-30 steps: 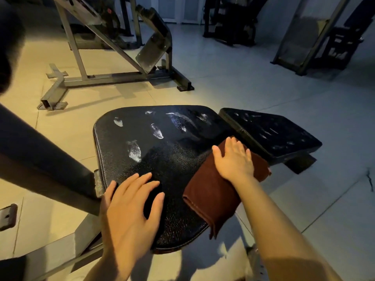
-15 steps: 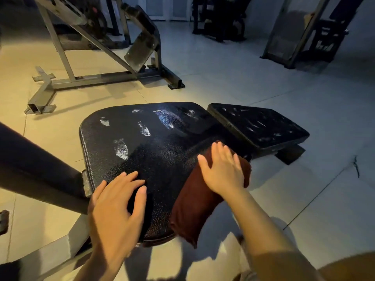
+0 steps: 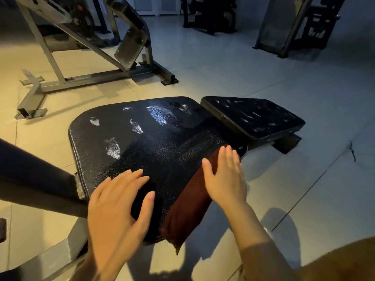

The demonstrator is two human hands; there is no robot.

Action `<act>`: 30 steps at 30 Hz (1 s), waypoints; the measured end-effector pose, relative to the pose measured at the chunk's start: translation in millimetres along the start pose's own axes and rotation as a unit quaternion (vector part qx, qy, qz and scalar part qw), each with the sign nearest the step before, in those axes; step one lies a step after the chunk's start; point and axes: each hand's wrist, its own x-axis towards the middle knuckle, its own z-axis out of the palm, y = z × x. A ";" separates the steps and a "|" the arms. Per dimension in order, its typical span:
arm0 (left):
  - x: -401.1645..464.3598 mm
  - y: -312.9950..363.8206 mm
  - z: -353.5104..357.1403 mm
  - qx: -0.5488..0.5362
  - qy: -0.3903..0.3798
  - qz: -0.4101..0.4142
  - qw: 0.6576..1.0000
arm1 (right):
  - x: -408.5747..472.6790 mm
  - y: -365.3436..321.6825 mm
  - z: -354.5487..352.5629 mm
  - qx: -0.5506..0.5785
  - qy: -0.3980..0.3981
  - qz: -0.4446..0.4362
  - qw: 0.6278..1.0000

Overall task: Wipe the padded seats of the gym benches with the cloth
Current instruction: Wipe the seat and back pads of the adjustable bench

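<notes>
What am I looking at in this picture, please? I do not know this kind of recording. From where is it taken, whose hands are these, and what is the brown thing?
There is no machine here. A person wears a camera on the head, so the head view looks forward and down at their own two hands. They stand over a gym bench with a large black padded seat and a smaller black pad beyond it. Both pads show pale, shiny marks. The right hand presses flat on a dark brown cloth that lies on the seat's right edge and hangs over it. The left hand rests flat on the seat's near part. Other gym frames stand on the tiled floor behind.
</notes>
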 end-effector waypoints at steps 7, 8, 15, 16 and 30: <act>0.9 3.7 10.1 0.023 0.002 -0.024 0.999 | 12.4 12.5 -1.8 0.072 0.040 0.045 0.996; 1.4 4.6 10.7 0.024 0.008 -0.021 0.999 | 0.8 9.8 2.3 0.078 0.052 0.036 0.995; 0.7 3.3 13.1 0.026 0.007 -0.013 1.000 | 42.1 25.8 -7.5 0.033 0.011 0.058 0.998; 0.7 3.0 13.7 0.024 0.005 -0.016 1.000 | 47.3 27.1 -9.1 0.035 0.010 0.068 0.997; -1.6 -3.1 14.3 0.031 -0.039 0.006 0.999 | 13.9 -10.2 -5.2 -0.039 -0.066 -0.111 0.991</act>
